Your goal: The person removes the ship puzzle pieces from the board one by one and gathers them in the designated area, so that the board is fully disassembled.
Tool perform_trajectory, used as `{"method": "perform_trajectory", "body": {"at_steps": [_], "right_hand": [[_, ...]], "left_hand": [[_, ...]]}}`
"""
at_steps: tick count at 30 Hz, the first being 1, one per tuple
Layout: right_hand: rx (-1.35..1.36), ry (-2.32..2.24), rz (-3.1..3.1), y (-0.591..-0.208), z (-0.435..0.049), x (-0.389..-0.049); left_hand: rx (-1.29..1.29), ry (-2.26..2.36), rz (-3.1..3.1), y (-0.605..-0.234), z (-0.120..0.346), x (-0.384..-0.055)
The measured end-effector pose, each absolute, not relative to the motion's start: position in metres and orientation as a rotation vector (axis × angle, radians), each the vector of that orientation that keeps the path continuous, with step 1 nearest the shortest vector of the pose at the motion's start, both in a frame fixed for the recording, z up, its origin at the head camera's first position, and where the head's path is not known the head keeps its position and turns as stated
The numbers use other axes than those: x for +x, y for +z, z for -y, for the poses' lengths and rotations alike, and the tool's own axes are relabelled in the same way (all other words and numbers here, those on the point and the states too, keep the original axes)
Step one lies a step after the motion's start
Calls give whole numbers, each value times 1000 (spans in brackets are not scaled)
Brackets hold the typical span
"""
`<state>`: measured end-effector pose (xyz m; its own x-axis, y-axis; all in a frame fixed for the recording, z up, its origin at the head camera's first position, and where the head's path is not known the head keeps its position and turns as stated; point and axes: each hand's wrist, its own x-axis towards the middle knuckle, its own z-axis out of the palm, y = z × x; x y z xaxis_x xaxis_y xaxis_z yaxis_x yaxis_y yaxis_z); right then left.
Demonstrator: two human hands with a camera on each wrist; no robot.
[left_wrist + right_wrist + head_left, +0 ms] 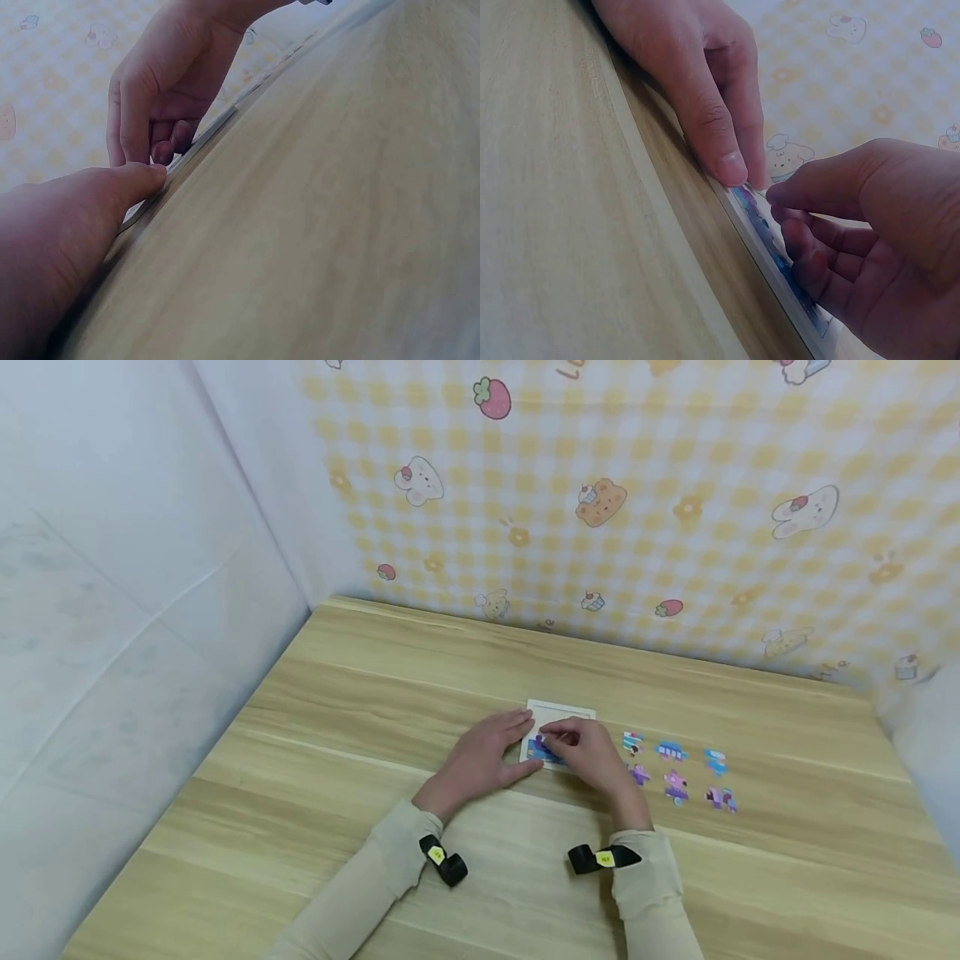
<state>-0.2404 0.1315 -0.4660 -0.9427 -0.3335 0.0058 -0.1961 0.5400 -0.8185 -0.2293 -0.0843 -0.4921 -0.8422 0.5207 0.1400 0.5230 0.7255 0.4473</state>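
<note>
A small white puzzle tray [562, 704] lies on the table, with blue and purple puzzle pieces [534, 750] along its near side. My left hand [486, 752] rests at the tray's left edge, fingers extended and thumb at the near corner. Over the tray, my right hand [588, 750] pinches a small purple puzzle piece [538, 738] between thumb and forefinger, mostly hidden by the fingertips. In the right wrist view, the right hand [870, 240] is close over the tray's printed strip [761, 217], its other fingers curled, and the left thumb presses the rim.
Right of the tray lie several loose pieces in two rows, among them a blue one [671, 751], a pink one [676, 783] and a purple one [722, 799]. The wooden table [375, 693] meets a checked cloth [645, 560] at the back.
</note>
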Motion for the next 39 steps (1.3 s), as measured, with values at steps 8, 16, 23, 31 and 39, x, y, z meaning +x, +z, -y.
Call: {"method": "perform_trajectory", "body": {"at_steps": [8, 16, 23, 31, 39], "right_hand": [[-449, -1344, -2563, -463, -128, -238], [-439, -1326, -2567, -463, -125, -238], [-463, -1315, -2580, -463, -126, -238], [-460, -1304, -2581, -464, -127, -237], [-419, -1280, -2573, -465, -126, -238]], "left_hand": [[-855, -791, 2939, -490, 84, -229], [-848, -804, 2937, -491, 85, -228], [-838, -816, 2939, -491, 85, -229], [-823, -788, 2954, -490, 84, -231], [-809, -795, 2957, -489, 83, -230]]}}
